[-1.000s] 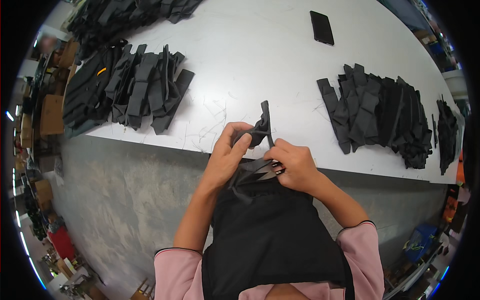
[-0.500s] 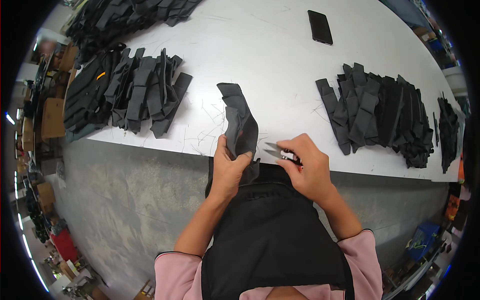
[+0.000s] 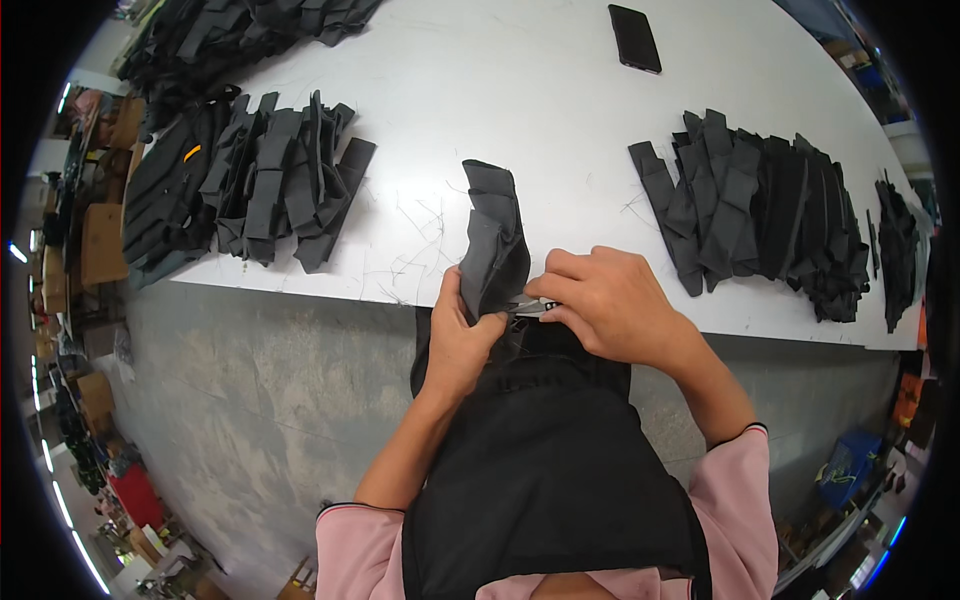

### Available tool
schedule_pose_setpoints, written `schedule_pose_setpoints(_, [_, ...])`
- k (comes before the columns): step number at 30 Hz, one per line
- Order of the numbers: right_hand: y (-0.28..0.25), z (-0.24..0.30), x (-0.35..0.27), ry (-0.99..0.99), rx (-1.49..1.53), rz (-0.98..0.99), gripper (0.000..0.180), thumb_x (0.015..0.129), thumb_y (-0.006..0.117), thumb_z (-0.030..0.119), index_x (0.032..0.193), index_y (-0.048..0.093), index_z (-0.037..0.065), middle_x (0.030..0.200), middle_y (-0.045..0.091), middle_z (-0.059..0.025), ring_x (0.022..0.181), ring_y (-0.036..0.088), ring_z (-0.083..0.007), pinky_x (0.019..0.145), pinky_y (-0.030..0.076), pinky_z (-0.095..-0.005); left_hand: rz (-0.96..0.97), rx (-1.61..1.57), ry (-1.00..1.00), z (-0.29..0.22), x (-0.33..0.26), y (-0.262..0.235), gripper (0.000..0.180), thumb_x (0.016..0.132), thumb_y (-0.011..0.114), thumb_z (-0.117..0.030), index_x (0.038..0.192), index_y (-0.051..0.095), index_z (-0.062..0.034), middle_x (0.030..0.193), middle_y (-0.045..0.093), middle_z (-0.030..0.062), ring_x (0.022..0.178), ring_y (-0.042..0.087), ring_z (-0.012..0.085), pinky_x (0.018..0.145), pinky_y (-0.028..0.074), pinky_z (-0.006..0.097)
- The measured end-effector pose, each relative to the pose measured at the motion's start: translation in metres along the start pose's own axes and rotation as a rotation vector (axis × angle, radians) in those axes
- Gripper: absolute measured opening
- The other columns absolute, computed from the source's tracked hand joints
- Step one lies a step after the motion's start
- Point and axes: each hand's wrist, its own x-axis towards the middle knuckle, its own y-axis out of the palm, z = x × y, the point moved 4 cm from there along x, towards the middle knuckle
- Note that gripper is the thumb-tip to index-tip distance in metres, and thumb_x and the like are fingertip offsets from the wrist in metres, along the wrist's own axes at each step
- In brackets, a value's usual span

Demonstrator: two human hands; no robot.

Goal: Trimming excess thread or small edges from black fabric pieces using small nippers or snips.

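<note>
Apparently, trimming was underway: left hand (image 3: 463, 345) pinching the grey fabric strip (image 3: 495, 225), right hand (image 3: 612, 305) gripping the snips (image 3: 536, 308); the next cut likely required steadiness.

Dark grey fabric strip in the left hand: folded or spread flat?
Folded, not flat: the dark grey fabric strip shows bends and overlapping layers above the left hand, which grips its lower end.

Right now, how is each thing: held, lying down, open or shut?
Gray strip, creased, held
Small snips, held at the strip's lower end; open or shut unclear
Left hand, closed on the strip
Right hand, closed on the snips
Phone, lying flat
Left strip pile, lying overlapped
Right strip pile, lying overlapped
White table, littered with thread scraps
</note>
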Motion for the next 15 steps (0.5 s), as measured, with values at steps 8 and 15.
schedule_pose_setpoints(8, [-0.003,-0.001,0.001,-0.093,-0.074,0.058,0.017,0.071,0.069,0.015,0.085,0.061,0.011,0.075,0.053,-0.0014,0.062,0.054,-0.0237,0.057,0.042,-0.0340,0.037,-0.002,-0.005,0.004,0.003,0.004,0.048,0.071,0.055,-0.001,0.117,0.042,0.0020,0.101,0.054,0.0089,0.088,0.051,0.0118,0.076,0.042,0.023])
schedule_pose_setpoints(15, [0.011,-0.015,-0.008,0.216,0.374,-0.151,0.019,0.073,0.066,0.003,0.091,0.061,0.006,0.078,0.055,-0.0037,0.067,0.057,-0.0183,0.067,0.047,-0.0283,0.036,-0.166,-0.083,0.012,0.012,0.000,0.054,0.078,0.058,-0.004,0.126,0.035,0.0004,0.108,0.048,0.0109,0.092,0.053,0.0162,0.079,0.045,0.028])
